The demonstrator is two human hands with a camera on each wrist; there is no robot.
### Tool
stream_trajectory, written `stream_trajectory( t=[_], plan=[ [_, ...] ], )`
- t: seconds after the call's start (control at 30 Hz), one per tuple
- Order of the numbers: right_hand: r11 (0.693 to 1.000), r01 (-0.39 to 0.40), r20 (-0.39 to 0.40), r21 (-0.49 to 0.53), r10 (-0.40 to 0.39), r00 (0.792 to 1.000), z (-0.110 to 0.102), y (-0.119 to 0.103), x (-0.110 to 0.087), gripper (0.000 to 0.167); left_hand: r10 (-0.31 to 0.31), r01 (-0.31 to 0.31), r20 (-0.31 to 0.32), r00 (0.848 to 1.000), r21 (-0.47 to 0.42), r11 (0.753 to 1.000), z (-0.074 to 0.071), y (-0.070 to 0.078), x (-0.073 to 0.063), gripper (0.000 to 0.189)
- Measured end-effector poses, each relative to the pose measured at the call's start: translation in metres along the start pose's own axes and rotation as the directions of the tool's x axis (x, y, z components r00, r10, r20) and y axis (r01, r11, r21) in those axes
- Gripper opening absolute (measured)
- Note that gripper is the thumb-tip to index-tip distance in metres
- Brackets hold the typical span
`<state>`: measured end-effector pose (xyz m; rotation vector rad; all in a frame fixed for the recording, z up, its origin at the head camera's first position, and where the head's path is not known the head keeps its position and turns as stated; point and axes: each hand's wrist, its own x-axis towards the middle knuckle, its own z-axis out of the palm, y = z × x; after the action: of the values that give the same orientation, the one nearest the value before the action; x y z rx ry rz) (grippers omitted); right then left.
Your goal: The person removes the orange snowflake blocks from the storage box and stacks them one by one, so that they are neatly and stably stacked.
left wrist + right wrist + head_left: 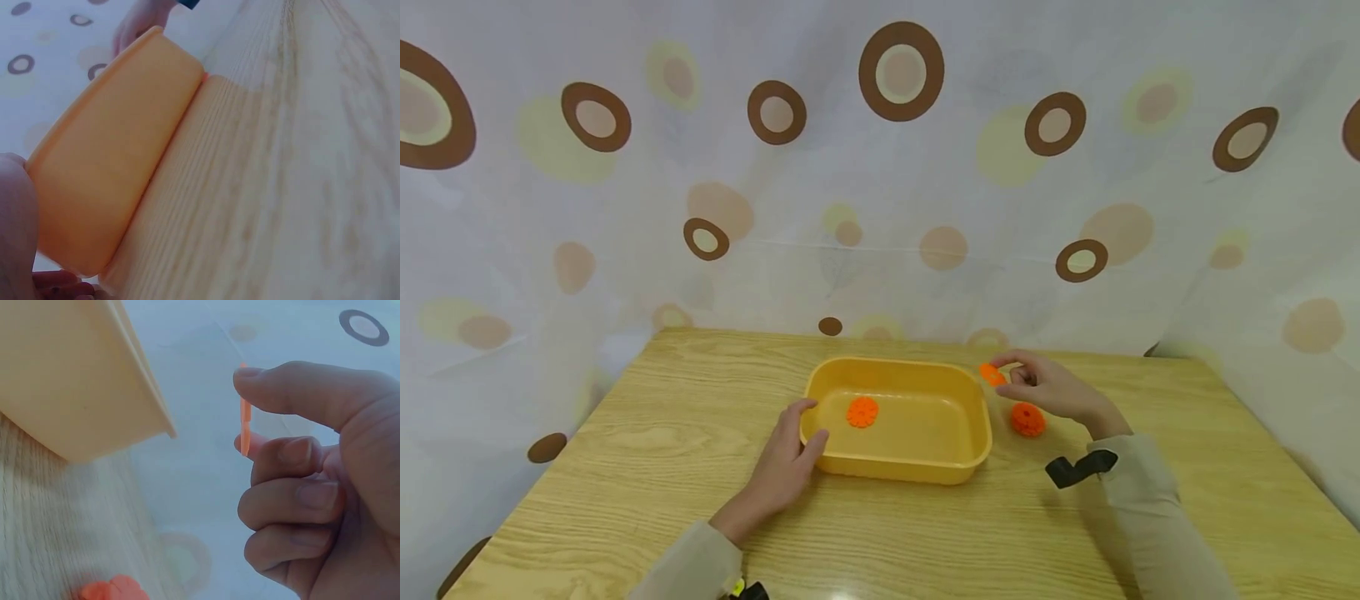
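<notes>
A yellow plastic basin stands on the wooden table, its left end gripped by my left hand with the thumb over the near rim corner. One flat orange scalloped disc lies on the basin's floor, left of its middle. Just beyond the right rim, my right hand pinches another orange disc between thumb and forefinger, raised above the table. In the right wrist view this pinched disc shows edge-on, and the other fingers are curled into the palm.
A small pile of orange discs sits on the table right of the basin, below my right hand. The wooden table reaches back to a wall covering patterned with brown and beige circles.
</notes>
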<state>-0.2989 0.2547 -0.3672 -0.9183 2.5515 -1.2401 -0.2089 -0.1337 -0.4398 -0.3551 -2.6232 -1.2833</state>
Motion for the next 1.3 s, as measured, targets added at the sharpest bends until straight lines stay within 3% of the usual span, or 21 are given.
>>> stream_trajectory(
  t=[0.2, 0.53, 0.93, 1.3],
  plan=[
    [0.998, -0.058, -0.013, 0.006, 0.058, 0.998, -0.008, 0.004, -0.006, 0.04, -0.01, 0.01, 0.011, 1.0, 0.003, 1.0, 0.0, 0.0, 0.0, 0.044],
    [0.989, -0.145, -0.022, 0.042, 0.146, 0.989, -0.017, 0.027, -0.016, 0.04, -0.011, 0.011, 0.013, 1.0, -0.003, 1.0, 0.002, 0.001, 0.0, 0.044],
    [0.965, -0.258, 0.048, -0.045, 0.26, 0.964, -0.022, 0.041, -0.024, 0.043, -0.018, 0.018, 0.021, 1.0, 0.0, 1.0, 0.0, 0.0, 0.001, 0.044],
    [0.957, -0.273, 0.077, -0.101, 0.281, 0.957, -0.024, 0.049, -0.024, 0.048, -0.025, 0.025, 0.036, 0.999, -0.004, 1.0, 0.001, 0.001, 0.001, 0.045]
  ],
)
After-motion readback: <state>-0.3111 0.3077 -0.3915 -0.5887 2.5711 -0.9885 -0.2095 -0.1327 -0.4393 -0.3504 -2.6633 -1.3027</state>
